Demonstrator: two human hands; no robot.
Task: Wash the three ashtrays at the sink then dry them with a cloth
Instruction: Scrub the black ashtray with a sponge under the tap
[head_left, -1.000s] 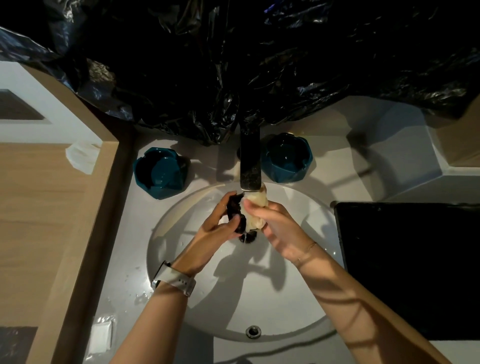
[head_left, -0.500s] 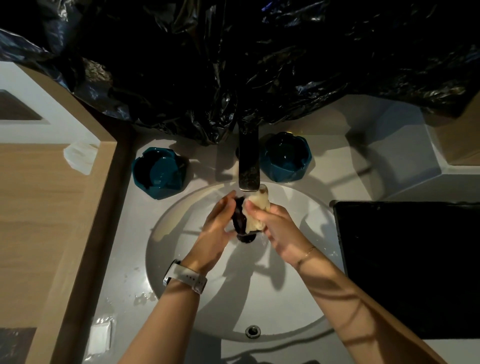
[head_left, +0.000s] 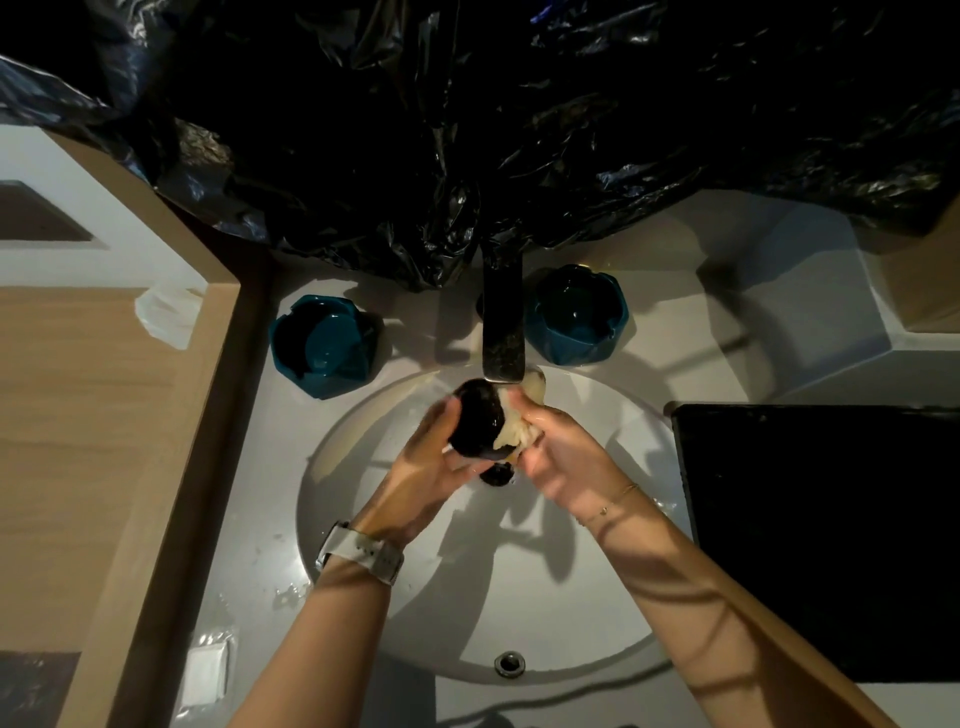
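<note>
Over the round white sink (head_left: 597, 613), just under the dark tap (head_left: 502, 332), my left hand (head_left: 431, 467) grips a dark ashtray (head_left: 480, 426) tilted on its side. My right hand (head_left: 558, 457) presses a pale yellow sponge or cloth (head_left: 514, 431) against that ashtray. Two teal ashtrays stand upright on the counter behind the basin: one to the left of the tap (head_left: 324, 345), one to the right (head_left: 576, 314). Both look wet and shiny inside.
A black plastic sheet (head_left: 467, 130) hangs over the wall behind the tap. A black tray or mat (head_left: 826, 535) lies right of the basin. A wooden counter (head_left: 104, 441) borders the left. A small white packet (head_left: 207, 673) lies at the front left.
My left hand has turned the dark ashtray, so more of its rounded side now faces up. My right hand has shifted the sponge along its right side. The teal ashtrays have not moved.
</note>
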